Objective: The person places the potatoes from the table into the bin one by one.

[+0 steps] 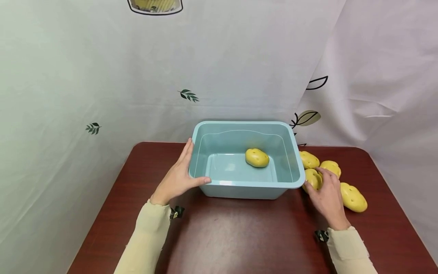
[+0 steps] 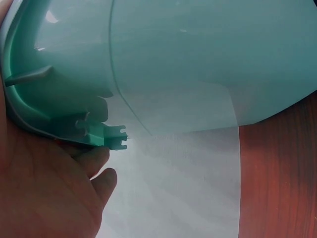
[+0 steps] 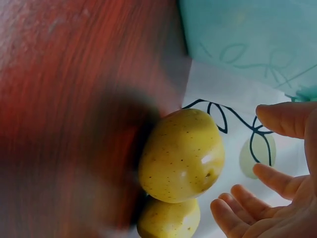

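A light blue plastic bin (image 1: pixel 239 190) holds one yellow potato (image 1: pixel 257 157). My left hand (image 1: pixel 172 182) grips the bin's near left corner, thumb over the front rim and fingers along the left side; in the left wrist view, the hand's (image 2: pixel 49 183) fingertips show under the rim of the bin (image 2: pixel 198 59). Right of the bin, my right hand (image 1: pixel 328 198) is over a potato (image 1: pixel 313 180), fingers spread. The right wrist view shows the hand (image 3: pixel 277 198) apart from a large potato (image 3: pixel 182 156), with another potato (image 3: pixel 169 219) beside it.
More potatoes lie right of the bin: one at its side (image 1: pixel 309 160), one behind my right hand (image 1: pixel 331 169) and one farther right (image 1: pixel 354 198). The dark red table (image 1: pixel 239 236) backs onto a pale cloth (image 1: pixel 239 68) with leaf prints.
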`<state>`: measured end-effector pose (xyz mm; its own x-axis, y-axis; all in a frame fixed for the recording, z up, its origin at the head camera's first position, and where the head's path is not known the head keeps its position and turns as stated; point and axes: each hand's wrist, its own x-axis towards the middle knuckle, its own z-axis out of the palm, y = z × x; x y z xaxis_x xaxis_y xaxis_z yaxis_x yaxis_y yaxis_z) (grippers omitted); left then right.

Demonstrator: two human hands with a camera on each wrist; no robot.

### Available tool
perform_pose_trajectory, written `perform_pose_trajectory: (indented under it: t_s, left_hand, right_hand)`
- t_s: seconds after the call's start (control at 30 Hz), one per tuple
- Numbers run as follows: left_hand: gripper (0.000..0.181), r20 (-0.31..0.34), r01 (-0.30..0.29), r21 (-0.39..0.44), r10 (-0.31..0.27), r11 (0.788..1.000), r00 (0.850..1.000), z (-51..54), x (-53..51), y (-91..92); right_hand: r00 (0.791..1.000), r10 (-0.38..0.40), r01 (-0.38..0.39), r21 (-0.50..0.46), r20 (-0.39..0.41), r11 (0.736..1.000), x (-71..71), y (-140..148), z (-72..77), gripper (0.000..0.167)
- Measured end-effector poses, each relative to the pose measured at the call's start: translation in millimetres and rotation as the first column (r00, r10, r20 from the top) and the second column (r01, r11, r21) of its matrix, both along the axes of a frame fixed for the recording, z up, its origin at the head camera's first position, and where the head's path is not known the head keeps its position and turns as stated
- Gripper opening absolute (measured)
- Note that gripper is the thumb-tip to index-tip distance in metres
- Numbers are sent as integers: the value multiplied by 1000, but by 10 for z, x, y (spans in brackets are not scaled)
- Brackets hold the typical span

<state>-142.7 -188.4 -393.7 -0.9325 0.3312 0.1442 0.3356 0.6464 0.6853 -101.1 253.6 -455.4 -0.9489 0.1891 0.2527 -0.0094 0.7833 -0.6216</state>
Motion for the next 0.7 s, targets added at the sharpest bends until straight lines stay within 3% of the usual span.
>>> perform_pose_trajectory:
  t_s: [0.7]
  left_hand:
    - [121, 7, -6, 3, 6, 1000, 1000, 15, 4, 6]
  right_hand:
    - [997, -43, 42, 12, 69, 999, -40, 35, -189, 77]
